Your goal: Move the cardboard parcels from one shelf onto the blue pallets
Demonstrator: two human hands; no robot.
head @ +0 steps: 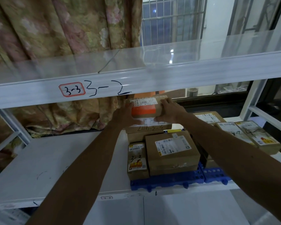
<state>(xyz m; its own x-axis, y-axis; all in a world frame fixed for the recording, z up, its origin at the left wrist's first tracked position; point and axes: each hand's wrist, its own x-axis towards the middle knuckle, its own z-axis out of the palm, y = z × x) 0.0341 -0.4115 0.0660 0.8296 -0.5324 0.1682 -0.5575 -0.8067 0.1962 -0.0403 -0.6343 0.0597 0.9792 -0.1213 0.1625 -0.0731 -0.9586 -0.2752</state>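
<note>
Several parcels (172, 153): on blue pallets (165, 179), below shelf beam (152, 78).
Orange parcel (143, 109): left hand (126, 116), right hand (170, 111) fingers (165, 101) curl round its ends.

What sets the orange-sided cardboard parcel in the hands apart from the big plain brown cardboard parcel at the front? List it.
Colour: the orange-sided cardboard parcel has an orange face; the big plain brown cardboard parcel is brown.
Grip: left hand and right hand hold the first; no hand touches the second.
Place: the first is over the rear stack; the second sits on the blue pallet.
Both carry white labels.
</note>
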